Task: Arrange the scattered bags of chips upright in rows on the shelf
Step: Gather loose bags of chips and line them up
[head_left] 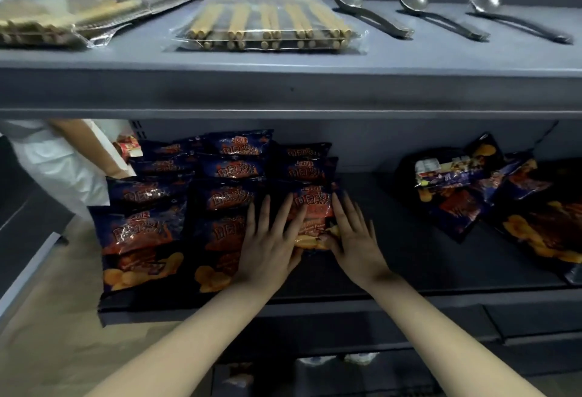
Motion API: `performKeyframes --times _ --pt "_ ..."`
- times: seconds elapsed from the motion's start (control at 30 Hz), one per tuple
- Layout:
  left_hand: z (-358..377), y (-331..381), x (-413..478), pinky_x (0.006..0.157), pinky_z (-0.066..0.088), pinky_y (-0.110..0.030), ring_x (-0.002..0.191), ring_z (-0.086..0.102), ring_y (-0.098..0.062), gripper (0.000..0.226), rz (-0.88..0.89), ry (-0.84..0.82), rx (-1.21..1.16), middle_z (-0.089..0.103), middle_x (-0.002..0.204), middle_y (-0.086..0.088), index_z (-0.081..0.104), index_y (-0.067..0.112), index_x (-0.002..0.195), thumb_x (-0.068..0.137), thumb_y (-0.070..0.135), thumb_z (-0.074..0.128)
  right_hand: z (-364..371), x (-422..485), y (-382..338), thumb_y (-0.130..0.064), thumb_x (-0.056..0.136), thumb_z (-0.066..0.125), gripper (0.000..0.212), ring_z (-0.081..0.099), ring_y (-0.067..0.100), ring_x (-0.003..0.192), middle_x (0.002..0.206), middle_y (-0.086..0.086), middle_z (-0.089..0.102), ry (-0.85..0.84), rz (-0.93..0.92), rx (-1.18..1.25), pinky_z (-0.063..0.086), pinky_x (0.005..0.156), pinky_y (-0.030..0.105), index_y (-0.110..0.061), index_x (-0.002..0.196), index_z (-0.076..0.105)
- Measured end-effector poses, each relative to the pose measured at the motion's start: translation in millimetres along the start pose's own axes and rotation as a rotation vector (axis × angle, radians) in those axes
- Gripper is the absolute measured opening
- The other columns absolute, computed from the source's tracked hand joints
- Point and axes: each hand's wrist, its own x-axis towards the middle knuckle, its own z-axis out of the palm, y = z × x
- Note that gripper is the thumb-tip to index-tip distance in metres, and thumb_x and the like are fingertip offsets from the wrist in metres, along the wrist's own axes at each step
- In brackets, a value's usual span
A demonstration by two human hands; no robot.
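Note:
Dark blue chip bags with red and orange print stand in rows on the left half of the lower shelf. The front bag of the right-hand row sits between my hands. My left hand lies flat against its left side and the neighbouring bag, fingers straight. My right hand presses its right side, fingers extended, thumb on the bag's lower front. A loose pile of chip bags lies flat and crooked at the right of the same shelf.
The upper shelf carries packs of chopsticks and three metal ladles. Another person in white stands at the left end beside the rows. A lower shelf edge runs below my arms.

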Motion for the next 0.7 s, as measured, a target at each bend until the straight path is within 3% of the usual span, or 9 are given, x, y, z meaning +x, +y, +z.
performKeyframes --times 0.27,0.47,0.7 --pt "12 -16 -3 0.111 0.020 -0.059 0.135 0.032 -0.037 0.079 0.138 0.081 -0.058 0.025 0.154 -0.011 0.029 0.021 0.146 0.079 0.049 0.062 24 -15 -13 -0.047 0.097 0.026 0.067 -0.023 0.009 0.140 0.151 -0.014 -0.028 0.067 0.087 -0.019 -0.005 0.117 0.046 -0.047 0.139 -0.026" --pt "15 -19 -2 0.108 0.023 -0.059 0.137 0.029 -0.037 0.078 0.164 0.063 -0.026 0.021 0.155 -0.012 0.026 0.022 0.147 0.081 0.049 0.058 25 -15 -10 -0.059 0.089 0.029 0.072 -0.022 0.007 0.141 0.153 -0.018 -0.025 0.064 0.057 0.002 -0.006 0.115 0.044 -0.049 0.142 -0.019" --pt "17 -18 -3 0.109 0.022 -0.059 0.138 0.028 -0.037 0.081 0.157 0.063 0.018 0.015 0.157 -0.012 0.020 0.022 0.149 0.082 0.049 0.057 25 -16 -10 -0.057 0.090 0.030 0.072 -0.024 0.007 0.140 0.149 -0.022 -0.030 0.053 0.066 -0.009 -0.005 0.116 0.047 -0.051 0.141 -0.021"
